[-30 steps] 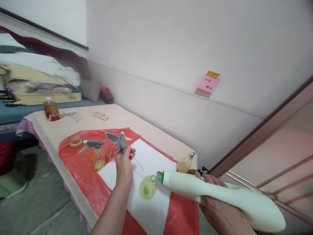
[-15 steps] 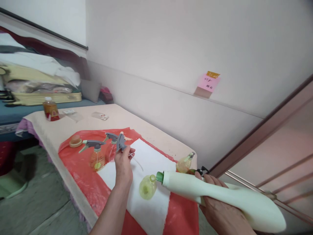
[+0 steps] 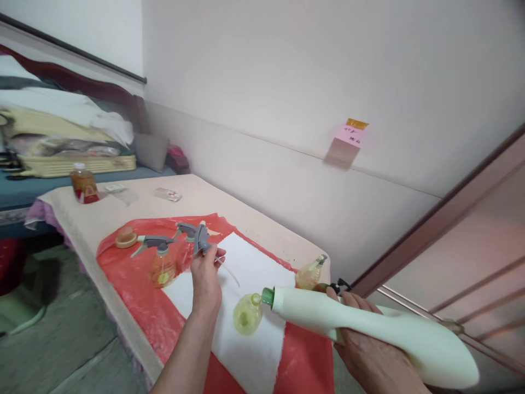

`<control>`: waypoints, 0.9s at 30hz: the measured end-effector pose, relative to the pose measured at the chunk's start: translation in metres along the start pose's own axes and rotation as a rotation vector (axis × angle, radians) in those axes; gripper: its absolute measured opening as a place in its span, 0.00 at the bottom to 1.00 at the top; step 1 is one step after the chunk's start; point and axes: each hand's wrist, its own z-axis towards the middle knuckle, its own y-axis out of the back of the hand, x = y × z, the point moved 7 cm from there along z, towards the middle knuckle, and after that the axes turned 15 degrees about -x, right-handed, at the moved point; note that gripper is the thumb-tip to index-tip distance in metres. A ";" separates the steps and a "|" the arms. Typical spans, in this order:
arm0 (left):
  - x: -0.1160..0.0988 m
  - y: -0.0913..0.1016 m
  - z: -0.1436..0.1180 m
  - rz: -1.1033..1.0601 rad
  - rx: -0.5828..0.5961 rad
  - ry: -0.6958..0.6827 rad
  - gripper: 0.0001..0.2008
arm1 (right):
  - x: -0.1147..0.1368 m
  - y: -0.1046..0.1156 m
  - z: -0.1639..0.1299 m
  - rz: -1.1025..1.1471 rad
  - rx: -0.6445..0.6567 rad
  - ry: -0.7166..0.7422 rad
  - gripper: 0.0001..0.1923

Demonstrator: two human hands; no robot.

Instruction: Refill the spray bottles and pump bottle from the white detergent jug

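My left hand [image 3: 206, 273] is closed around a grey spray-bottle trigger head [image 3: 200, 239], its thin white dip tube [image 3: 228, 270] hanging to the right. A large pale green plastic jug [image 3: 369, 325] lies tilted nearly level in my right hand [image 3: 365, 342], which grips its handle. The jug's dark green spout [image 3: 268, 296] is at the mouth of a yellow-green spray bottle [image 3: 248, 314] without its head. That bottle stands on a white cloth [image 3: 246, 355]; whether liquid flows cannot be made out. Left of my left hand stand an orange spray bottle [image 3: 163, 265] and a red spray bottle [image 3: 186, 253].
Red plastic sheeting [image 3: 143, 306] covers part of the table [image 3: 262, 219]. A yellowish spray bottle [image 3: 308, 275] is near its right edge. An orange-tan cap [image 3: 126, 237], flat packets [image 3: 167, 194] and a bottle of amber liquid [image 3: 84, 183] lie further left. A wall [image 3: 254, 82] runs behind.
The pink note on the wall has lifted at its lower edge. My hands, the jug and the bottles have hardly moved.
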 end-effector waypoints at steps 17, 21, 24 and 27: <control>0.000 -0.001 0.000 0.010 -0.006 0.008 0.11 | 0.002 0.000 -0.004 0.001 0.006 0.015 0.35; 0.001 -0.001 0.000 0.009 -0.006 0.011 0.11 | 0.000 -0.002 -0.004 -0.009 0.023 0.010 0.35; 0.001 -0.001 0.000 0.005 -0.002 0.012 0.11 | -0.001 -0.002 -0.004 -0.014 0.035 0.006 0.33; 0.001 -0.001 -0.001 0.000 -0.003 0.012 0.11 | -0.002 -0.004 -0.004 -0.017 0.046 0.004 0.32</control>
